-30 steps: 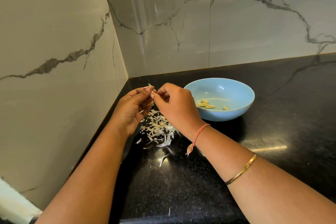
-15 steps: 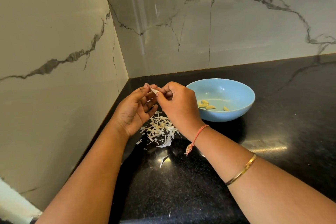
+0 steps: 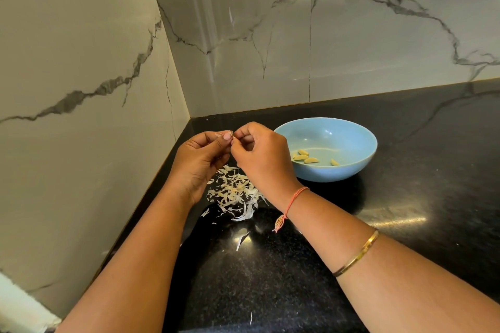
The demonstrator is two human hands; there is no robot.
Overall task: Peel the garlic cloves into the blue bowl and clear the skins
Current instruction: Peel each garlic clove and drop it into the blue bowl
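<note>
On the head camera, my left hand (image 3: 198, 163) and right hand (image 3: 266, 161) meet above the back left corner of the black counter (image 3: 405, 224). Both pinch one garlic clove (image 3: 233, 134) in curled fingertips, and it is almost hidden. Under them, near the left edge, lies a pile of skins (image 3: 235, 193). The blue bowl (image 3: 341, 174) sits just beside my right hand and holds a few peeled cloves (image 3: 311, 160).

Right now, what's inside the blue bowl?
At least four peeled garlic cloves lie in the blue bowl. The right hand covers its left side, so anything there is hidden.
</note>
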